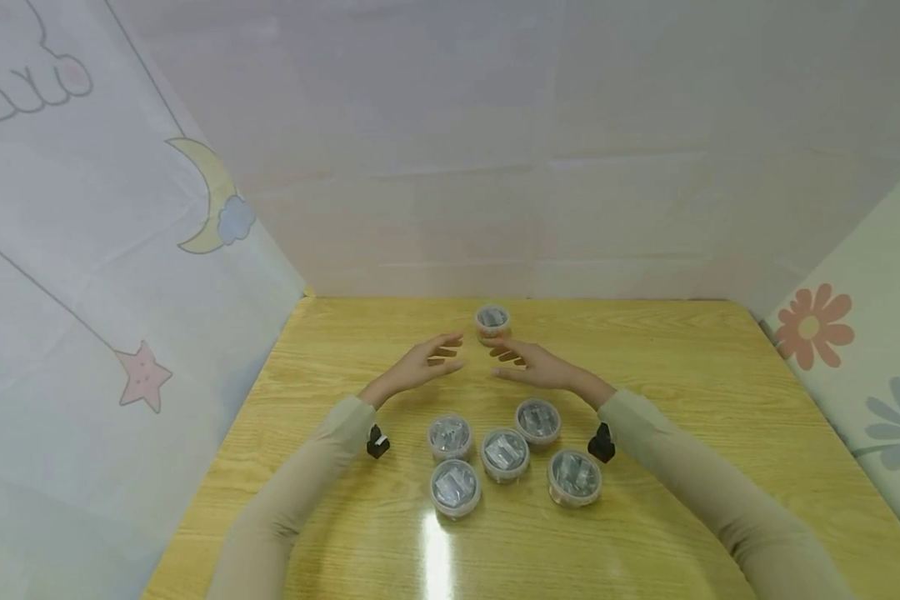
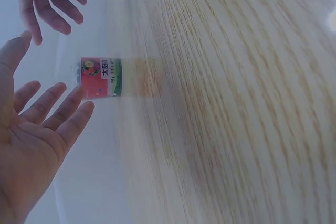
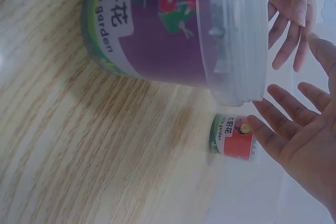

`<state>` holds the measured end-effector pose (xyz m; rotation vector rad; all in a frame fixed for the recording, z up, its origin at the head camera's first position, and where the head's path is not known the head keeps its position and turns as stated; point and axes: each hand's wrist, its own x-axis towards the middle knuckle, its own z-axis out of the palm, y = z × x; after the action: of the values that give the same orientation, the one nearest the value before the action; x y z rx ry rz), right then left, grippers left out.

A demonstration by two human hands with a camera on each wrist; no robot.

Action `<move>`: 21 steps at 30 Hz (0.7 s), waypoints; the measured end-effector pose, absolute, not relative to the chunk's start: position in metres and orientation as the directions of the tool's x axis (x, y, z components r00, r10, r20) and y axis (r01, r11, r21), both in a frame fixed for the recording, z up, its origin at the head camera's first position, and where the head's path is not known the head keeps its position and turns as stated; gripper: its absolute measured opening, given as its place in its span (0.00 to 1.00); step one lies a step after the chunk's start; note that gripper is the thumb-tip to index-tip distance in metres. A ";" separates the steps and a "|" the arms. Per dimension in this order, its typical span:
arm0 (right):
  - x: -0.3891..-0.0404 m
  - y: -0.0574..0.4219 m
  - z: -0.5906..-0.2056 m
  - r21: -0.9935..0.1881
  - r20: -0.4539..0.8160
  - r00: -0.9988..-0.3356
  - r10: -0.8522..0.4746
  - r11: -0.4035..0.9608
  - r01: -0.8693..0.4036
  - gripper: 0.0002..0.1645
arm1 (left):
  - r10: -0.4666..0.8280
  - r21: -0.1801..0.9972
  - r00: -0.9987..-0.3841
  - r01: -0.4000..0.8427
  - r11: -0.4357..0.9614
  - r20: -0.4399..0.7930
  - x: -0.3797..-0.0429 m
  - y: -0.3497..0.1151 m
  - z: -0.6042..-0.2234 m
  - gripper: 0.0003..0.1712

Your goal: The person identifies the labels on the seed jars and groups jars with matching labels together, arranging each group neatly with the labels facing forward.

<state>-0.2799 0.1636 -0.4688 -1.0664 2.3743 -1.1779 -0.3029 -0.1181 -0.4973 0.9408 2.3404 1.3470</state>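
My left hand (image 1: 420,365) hovers over the middle of the table with its fingers loosely stretched and nothing in them. Facing it across a gap is my right hand (image 1: 537,367), its fingers spread and likewise holding nothing. Just beyond both hands stands a small lidded plastic tub (image 1: 492,318); its red label (image 2: 96,77) shows in the left wrist view. Whether the right fingertips touch that tub, I cannot tell. Close to the right wrist camera is a purple-labelled tub (image 3: 163,30) with a clear lid, printed with red flowers.
Nearer me, several similar tubs stand upright in a loose cluster: one at left (image 1: 450,437), one in front (image 1: 455,489), a middle one (image 1: 505,454), and others to the right (image 1: 537,421). The wooden table (image 1: 330,533) meets a pale sheet wall (image 1: 435,217) at its back.
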 end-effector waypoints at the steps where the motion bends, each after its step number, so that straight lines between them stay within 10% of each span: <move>1: -0.279 0.163 -0.469 -0.777 0.072 -0.684 -0.726 0.389 -0.495 0.40 | 0.661 0.848 -0.747 0.396 0.352 0.074 -0.303 -0.119 -0.497 0.38; 21: -0.278 0.159 -0.471 -0.782 0.031 -0.693 -0.720 0.414 -0.465 0.38 | 0.693 0.847 -0.718 0.408 0.342 0.066 -0.294 -0.129 -0.502 0.35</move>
<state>-0.2778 0.1595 -0.4710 -1.0265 2.3639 -1.1597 -0.2945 -0.1290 -0.5016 0.9807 2.3048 1.3193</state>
